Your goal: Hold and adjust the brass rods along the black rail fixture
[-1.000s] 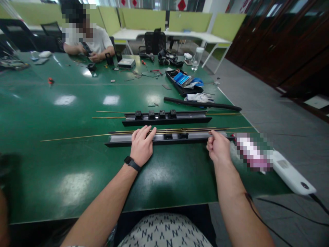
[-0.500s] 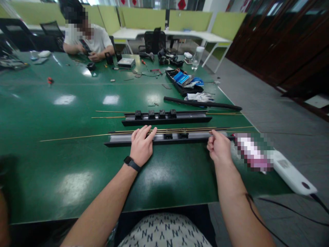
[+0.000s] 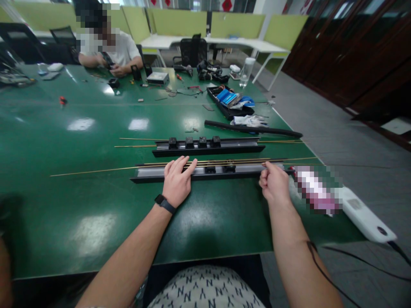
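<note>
Across the near black-edged rail (image 3: 150,173) lie several thin brass-coloured rods (image 3: 93,171), reaching past both its ends. My left hand (image 3: 177,185), with a dark band on the wrist, rests over the rail's left half, fingers stretched out on the rods. At the right end, my right hand (image 3: 275,183) is closed, thumb and forefinger pinching a thin brass rod at the rail. Two small black blocks sit in the channel between my hands, one of them (image 3: 210,168) nearer the left. Behind is a second rail (image 3: 208,151) with several black blocks and rods.
A black tube (image 3: 253,129), white gloves (image 3: 248,121) and a black tray (image 3: 229,112) holding blue packets lie farther back. To the right is a white power strip (image 3: 366,216) with a cable. Across the green table (image 3: 105,231) sits a person (image 3: 128,49) handling a dark object.
Both hands hold almost the same places; my right hand has shifted very slightly. The rails and rods look unmoved.
</note>
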`<act>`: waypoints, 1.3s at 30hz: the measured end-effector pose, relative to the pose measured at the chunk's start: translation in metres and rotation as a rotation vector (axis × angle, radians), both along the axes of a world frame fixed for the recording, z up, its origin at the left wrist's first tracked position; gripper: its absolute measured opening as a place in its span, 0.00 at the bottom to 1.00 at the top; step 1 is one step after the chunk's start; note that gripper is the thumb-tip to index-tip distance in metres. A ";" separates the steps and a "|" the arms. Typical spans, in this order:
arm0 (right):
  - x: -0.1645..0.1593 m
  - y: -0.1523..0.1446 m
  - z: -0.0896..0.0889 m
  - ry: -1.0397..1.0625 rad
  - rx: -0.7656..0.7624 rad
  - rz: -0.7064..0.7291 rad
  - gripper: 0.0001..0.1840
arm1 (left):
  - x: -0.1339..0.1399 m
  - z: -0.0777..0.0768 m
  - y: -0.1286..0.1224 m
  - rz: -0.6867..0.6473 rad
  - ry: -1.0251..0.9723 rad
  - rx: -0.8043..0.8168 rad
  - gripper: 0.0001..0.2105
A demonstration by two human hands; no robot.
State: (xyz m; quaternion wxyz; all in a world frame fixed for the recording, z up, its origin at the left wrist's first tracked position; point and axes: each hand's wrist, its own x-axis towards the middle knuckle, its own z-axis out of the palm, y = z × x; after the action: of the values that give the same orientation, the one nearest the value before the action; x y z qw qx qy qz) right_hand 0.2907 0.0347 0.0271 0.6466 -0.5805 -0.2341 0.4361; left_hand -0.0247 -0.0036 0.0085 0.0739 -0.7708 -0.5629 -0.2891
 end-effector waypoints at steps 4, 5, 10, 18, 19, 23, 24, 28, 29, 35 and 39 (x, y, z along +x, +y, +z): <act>0.001 0.000 -0.002 -0.009 0.007 0.009 0.09 | 0.001 0.001 0.000 -0.001 0.020 0.014 0.25; 0.001 0.001 -0.003 -0.014 0.007 0.010 0.09 | 0.001 0.001 0.000 -0.001 0.021 0.016 0.25; 0.001 0.002 -0.007 -0.021 0.015 0.006 0.10 | 0.000 -0.001 0.001 0.002 0.010 0.020 0.25; -0.001 0.000 -0.005 -0.033 0.044 0.024 0.12 | 0.000 -0.002 0.001 0.000 0.016 0.029 0.25; -0.002 0.000 -0.005 -0.031 0.037 0.023 0.12 | 0.000 -0.002 0.001 0.001 0.015 0.032 0.25; -0.001 0.000 -0.005 -0.024 0.017 0.027 0.11 | 0.000 -0.003 0.001 0.000 0.008 0.039 0.25; -0.001 0.000 -0.005 -0.023 0.017 0.026 0.11 | 0.000 -0.003 0.001 -0.001 0.006 0.038 0.25; 0.000 0.001 -0.006 -0.016 0.017 0.026 0.11 | 0.000 -0.002 0.001 -0.004 -0.004 0.024 0.26; 0.000 0.001 -0.006 -0.014 0.016 0.027 0.11 | 0.000 -0.002 0.001 -0.004 -0.008 0.022 0.26; -0.001 0.001 -0.005 -0.012 0.011 0.019 0.09 | 0.001 -0.001 0.000 0.003 -0.011 0.010 0.26; -0.002 0.001 -0.005 -0.022 0.019 0.011 0.09 | 0.001 -0.003 0.001 0.004 -0.011 0.013 0.27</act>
State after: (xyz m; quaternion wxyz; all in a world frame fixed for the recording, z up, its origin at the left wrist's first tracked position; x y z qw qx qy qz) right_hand 0.2892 0.0354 0.0224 0.6469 -0.5780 -0.2485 0.4310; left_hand -0.0237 -0.0029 0.0059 0.0763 -0.7676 -0.5630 -0.2967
